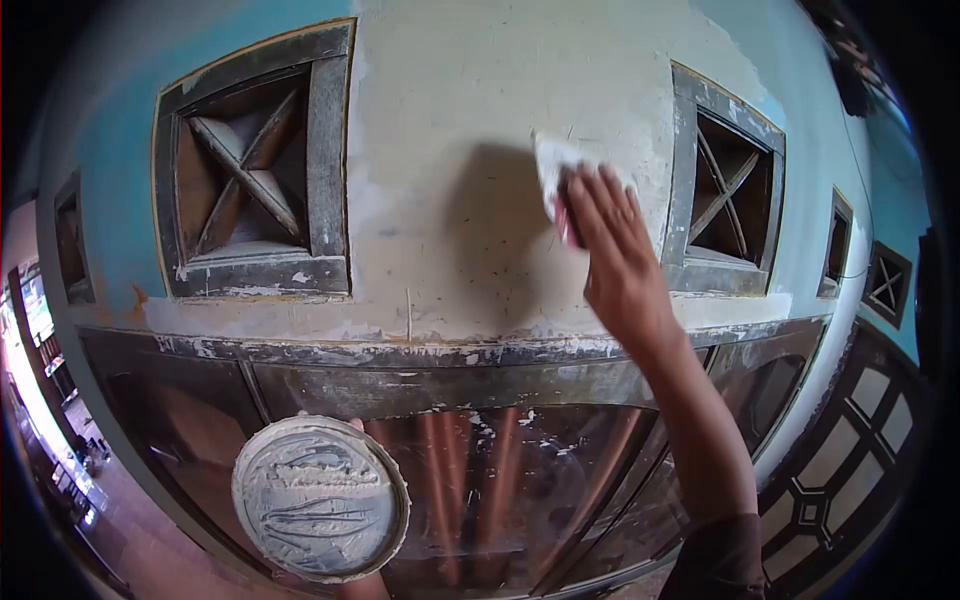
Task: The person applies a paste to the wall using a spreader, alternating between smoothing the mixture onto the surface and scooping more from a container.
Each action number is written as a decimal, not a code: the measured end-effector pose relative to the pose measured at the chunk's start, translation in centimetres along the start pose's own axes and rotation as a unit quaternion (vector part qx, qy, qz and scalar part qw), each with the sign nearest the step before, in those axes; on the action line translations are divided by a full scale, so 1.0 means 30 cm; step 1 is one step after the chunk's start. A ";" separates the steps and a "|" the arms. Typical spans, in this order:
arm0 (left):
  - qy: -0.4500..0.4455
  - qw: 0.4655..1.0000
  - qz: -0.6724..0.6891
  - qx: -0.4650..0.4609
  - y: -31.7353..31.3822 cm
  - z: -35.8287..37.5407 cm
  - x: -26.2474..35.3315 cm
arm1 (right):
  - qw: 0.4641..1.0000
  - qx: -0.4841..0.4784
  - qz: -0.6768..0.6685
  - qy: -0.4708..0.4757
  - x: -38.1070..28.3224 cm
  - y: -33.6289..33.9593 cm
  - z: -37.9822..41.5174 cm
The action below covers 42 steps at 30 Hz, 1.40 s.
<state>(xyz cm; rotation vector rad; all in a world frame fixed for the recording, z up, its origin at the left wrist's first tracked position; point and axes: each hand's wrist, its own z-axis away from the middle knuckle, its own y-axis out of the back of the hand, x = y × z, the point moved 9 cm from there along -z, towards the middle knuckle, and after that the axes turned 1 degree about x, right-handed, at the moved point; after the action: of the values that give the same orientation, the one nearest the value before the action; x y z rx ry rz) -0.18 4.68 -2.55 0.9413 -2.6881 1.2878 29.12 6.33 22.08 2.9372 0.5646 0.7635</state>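
Note:
My right hand (622, 262) is closed round a putty knife (562, 205), its fingers pressed along the tool. The blade is smeared with white and lies against or very near the cream wall (430, 130); the red part shows below my fingers. Low on the left, my left hand (368, 586) holds up a round lid (402, 500) from beneath. Most of that hand is hidden by it; only a fingertip at the rim and a part near the wrist show. Whitish putty (320, 490) covers the inside of the lid in ridges and streaks.
Two wooden vents with crossed slats, one on the left (330, 160) and one on the right (683, 170), flank the patch. Below runs a worn wooden ledge (450, 352) over a dark glazed frame (400, 440). A panelled door (845, 450) stands at far right.

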 end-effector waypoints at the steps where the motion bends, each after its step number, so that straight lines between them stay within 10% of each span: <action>1: -0.032 0.977 0.078 -0.197 -0.074 0.022 0.026 | 1.000 0.017 0.002 -0.008 0.032 -0.001 -0.030; 3: -0.026 0.963 0.128 -0.235 -0.136 0.034 0.039 | 1.000 0.011 0.028 0.007 0.039 -0.070 -0.010; 8: -0.026 0.997 0.067 0.020 -0.023 0.028 0.059 | 0.974 -0.212 -0.024 0.081 -0.234 -0.212 0.298; 14: 0.022 0.978 -0.004 0.209 0.075 0.055 0.080 | 0.996 -0.016 -0.072 0.040 -0.150 0.007 0.114; 19: -0.026 0.997 0.037 0.064 -0.031 0.035 0.082 | 1.000 -0.001 0.023 0.002 0.035 -0.073 -0.011; 27: -0.015 0.990 0.008 0.142 -0.014 0.051 0.092 | 0.988 -0.136 -0.042 0.060 -0.230 -0.136 0.274; 31: -0.018 0.984 -0.002 0.178 0.029 0.038 0.085 | 0.999 0.013 -0.040 0.033 -0.125 0.015 0.138; 33: -0.067 0.969 0.081 -0.225 -0.129 0.034 0.102 | 0.999 0.035 0.011 -0.005 -0.023 0.018 0.036; 34: -0.067 0.962 0.110 -0.239 -0.159 0.032 0.092 | 0.999 0.036 0.013 -0.010 0.007 0.005 0.003; 35: -0.064 0.963 0.109 -0.238 -0.217 0.038 0.090 | 0.999 0.038 0.015 -0.014 0.026 -0.011 -0.012; 37: 0.025 0.981 0.004 0.193 -0.090 0.046 0.046 | 1.000 -0.011 0.007 0.000 0.013 -0.091 0.022; 42: -0.030 0.997 0.059 -0.026 -0.097 0.045 0.038 | 0.976 -0.197 0.006 0.097 -0.273 -0.200 0.286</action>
<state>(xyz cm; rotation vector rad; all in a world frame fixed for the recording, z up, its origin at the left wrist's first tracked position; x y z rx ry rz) 0.73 1.74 -1.09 0.8404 -2.8485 1.2215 24.58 9.30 9.94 2.5218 0.3546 1.0372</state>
